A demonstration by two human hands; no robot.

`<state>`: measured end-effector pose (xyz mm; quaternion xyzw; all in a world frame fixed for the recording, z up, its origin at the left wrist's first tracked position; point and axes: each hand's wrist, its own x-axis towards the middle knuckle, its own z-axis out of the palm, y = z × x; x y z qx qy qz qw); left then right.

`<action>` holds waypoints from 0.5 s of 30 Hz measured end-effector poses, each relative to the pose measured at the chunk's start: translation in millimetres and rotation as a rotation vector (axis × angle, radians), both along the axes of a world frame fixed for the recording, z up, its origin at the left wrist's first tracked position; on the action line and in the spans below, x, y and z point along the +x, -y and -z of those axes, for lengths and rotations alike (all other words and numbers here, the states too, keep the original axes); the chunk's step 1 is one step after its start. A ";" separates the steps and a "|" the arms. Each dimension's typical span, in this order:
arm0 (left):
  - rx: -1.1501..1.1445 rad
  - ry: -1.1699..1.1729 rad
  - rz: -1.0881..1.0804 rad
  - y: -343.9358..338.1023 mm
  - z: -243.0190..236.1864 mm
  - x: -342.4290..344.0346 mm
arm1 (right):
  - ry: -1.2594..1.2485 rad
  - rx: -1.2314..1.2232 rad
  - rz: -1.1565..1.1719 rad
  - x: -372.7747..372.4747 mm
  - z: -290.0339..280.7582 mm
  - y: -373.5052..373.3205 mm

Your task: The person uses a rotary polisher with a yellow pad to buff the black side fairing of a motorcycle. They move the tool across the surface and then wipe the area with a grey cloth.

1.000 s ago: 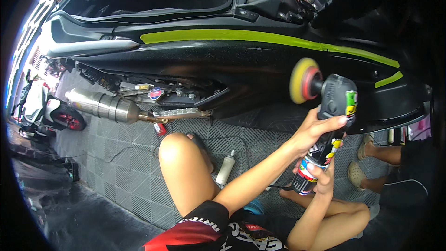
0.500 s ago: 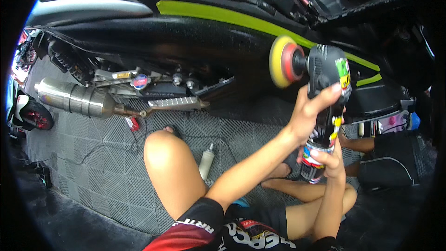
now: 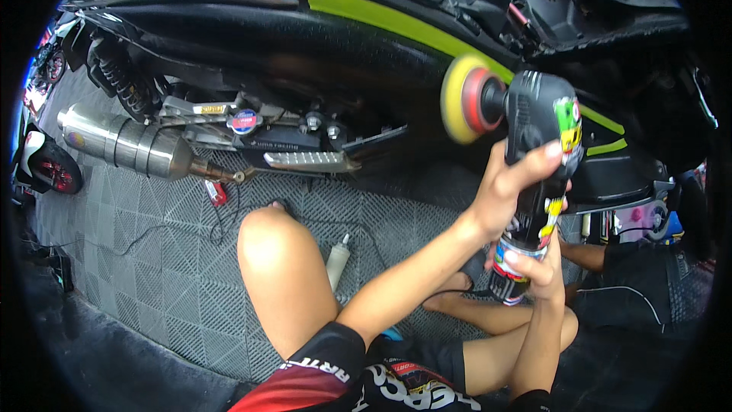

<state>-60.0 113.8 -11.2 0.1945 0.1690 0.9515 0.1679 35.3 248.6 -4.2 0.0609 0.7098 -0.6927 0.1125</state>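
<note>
On polisher (image 3: 543, 154), both hands (stacked) (image 3: 509, 192), gripping

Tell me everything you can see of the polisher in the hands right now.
The polisher is a black handheld tool with bright stickers. A round yellow foam pad on a red backing sticks out sideways from its head, at the scooter's black side panel; contact is unclear. The left hand grips the body, and the right hand holds the lower end.

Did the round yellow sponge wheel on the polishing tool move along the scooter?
Yes. The round yellow foam pad slid up the scooter's lime-green stripe; before, it sat below the stripe on the black panel, and now it overlaps the stripe.
</note>
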 end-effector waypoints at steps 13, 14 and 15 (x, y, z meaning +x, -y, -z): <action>0.129 -0.036 -0.145 32.5 -13.4 21.3 | -0.174 0.099 -0.190 2.0 -6.5 10.4; 0.091 -0.030 -0.117 36.2 -12.4 19.3 | -0.112 0.080 -0.171 2.1 -7.5 15.5; 0.052 -0.024 -0.089 41.0 -12.4 14.0 | -0.051 0.062 -0.153 -0.2 -9.7 21.4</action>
